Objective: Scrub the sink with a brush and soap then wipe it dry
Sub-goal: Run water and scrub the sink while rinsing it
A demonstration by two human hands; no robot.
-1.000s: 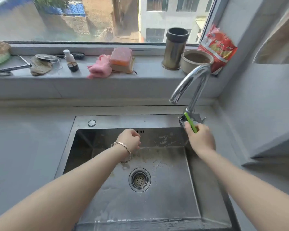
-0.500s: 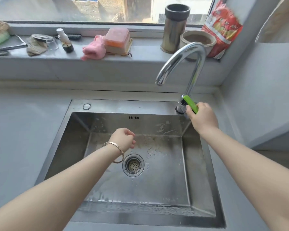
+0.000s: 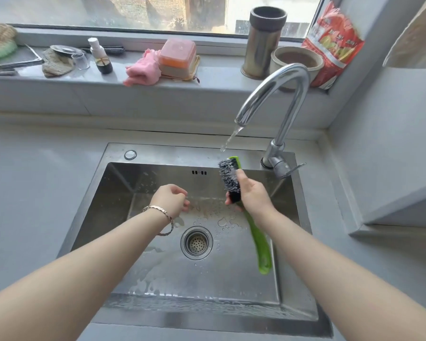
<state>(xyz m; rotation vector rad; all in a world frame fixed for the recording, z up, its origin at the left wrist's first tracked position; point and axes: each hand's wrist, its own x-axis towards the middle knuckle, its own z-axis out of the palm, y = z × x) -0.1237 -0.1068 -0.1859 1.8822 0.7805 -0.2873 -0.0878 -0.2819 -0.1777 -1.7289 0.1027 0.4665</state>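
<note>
The sink (image 3: 158, 153) is filling the lower middle of the frame, its floor wet and showing no suds. The right hand (image 3: 252, 196) is gripping the green brush (image 3: 228, 177) at its neck, fingers wrapped round it, holding the bristles just under the thin stream from the tap (image 3: 290, 94) at centre right. The left hand (image 3: 170, 199) is hovering over the basin at centre, fingers loosely curled, holding nothing. Water striking the bristles could be spraying onto the counter (image 3: 47, 180); the wet handle may slip.
</note>
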